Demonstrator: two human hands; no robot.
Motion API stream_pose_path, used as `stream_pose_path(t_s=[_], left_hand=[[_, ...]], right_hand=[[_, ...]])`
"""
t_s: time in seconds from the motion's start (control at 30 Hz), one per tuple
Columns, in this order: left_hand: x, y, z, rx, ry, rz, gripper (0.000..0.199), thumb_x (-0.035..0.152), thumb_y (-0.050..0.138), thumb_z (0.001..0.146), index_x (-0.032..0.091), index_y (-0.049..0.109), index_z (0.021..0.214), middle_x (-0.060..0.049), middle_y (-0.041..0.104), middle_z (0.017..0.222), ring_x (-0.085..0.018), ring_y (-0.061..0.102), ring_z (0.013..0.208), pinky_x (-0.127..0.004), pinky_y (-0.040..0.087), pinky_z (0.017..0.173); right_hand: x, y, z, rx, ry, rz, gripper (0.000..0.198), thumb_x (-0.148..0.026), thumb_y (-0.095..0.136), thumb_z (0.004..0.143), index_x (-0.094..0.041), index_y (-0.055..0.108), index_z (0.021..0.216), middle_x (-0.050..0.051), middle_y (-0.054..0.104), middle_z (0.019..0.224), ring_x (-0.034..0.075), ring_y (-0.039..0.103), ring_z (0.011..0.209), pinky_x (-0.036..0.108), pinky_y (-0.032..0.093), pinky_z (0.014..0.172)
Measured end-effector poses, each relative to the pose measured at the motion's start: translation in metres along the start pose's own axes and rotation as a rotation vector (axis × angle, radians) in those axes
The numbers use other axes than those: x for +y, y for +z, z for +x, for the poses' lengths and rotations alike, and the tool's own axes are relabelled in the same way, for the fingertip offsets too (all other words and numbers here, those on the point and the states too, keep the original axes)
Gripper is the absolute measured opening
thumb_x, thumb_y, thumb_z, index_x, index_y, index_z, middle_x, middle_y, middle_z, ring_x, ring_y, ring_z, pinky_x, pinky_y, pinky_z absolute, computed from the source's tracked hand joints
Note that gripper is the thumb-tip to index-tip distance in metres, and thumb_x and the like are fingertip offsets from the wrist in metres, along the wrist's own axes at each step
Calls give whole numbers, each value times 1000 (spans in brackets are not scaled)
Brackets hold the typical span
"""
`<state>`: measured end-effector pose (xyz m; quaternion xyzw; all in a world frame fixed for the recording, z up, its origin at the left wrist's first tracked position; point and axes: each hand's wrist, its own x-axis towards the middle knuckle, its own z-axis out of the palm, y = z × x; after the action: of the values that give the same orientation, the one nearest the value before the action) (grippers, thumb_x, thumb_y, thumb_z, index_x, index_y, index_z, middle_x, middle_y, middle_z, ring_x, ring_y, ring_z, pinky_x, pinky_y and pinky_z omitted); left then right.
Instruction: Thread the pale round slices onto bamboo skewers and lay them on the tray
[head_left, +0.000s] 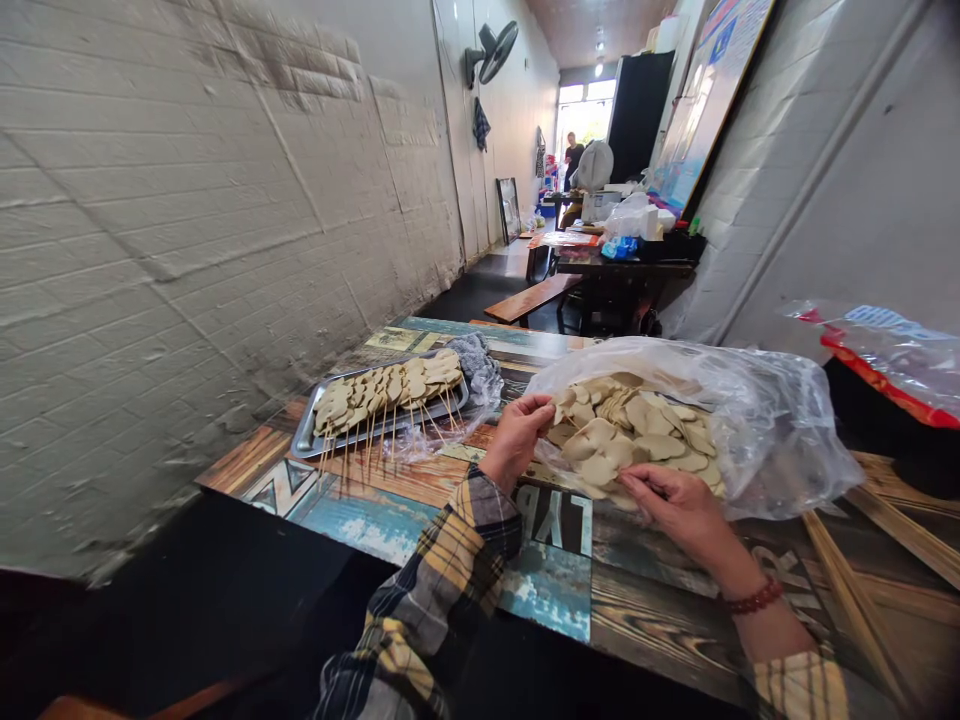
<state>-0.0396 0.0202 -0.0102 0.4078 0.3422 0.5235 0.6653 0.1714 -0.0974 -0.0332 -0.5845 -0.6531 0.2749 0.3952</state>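
Note:
My left hand (519, 432) is closed in a pinch at the left side of a clear plastic bag (787, 425); what sits between its fingertips is hidden. In front of the bag's mouth, my right hand (679, 508) pinches the lower edge of a pale, flat, rounded food slice (606, 458). Many similar beige slices (664, 425) lie heaped in the opened bag. To the left, a metal tray (303, 440) holds skewered slices (382, 392), their thin wooden sticks poking out over the near rim.
Long wooden sticks (862, 600) lie at the table's right, beside a dark container (922, 450) with red-edged plastic packaging. Crumpled grey plastic (476, 370) sits behind the tray. A wooden bench (536, 298) and a cluttered table stand beyond; a person (574, 160) is far back.

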Motion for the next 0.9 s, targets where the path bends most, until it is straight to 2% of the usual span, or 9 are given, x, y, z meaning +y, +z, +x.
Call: stream_pose_path(t_s=[0.37, 0.73, 0.9], left_hand=[[3, 3, -3, 8, 58, 82, 31, 36, 87, 58, 14, 71, 74, 3, 58, 63, -6, 40, 55, -24, 26, 55], [4, 6, -5, 54, 155, 214, 21, 32, 81, 65, 15, 72, 74, 1, 63, 67, -10, 48, 63, -23, 37, 62], [4, 5, -4, 64, 142, 191, 20, 30, 79, 64, 15, 71, 74, 2, 60, 65, -9, 46, 60, -23, 35, 59]], right_hand=[[-1, 0, 0, 9, 13, -8, 44, -53, 54, 92, -18, 79, 83, 0, 62, 50, 17, 57, 48, 27, 43, 51], [-5, -1, 1, -8, 14, -50, 43, -52, 52, 93, -19, 77, 81, -2, 59, 47, 16, 55, 47, 26, 41, 52], [-2, 0, 1, -9, 12, -46, 45, -53, 52, 94, -18, 77, 80, -1, 58, 47, 16, 55, 46, 26, 41, 50]])
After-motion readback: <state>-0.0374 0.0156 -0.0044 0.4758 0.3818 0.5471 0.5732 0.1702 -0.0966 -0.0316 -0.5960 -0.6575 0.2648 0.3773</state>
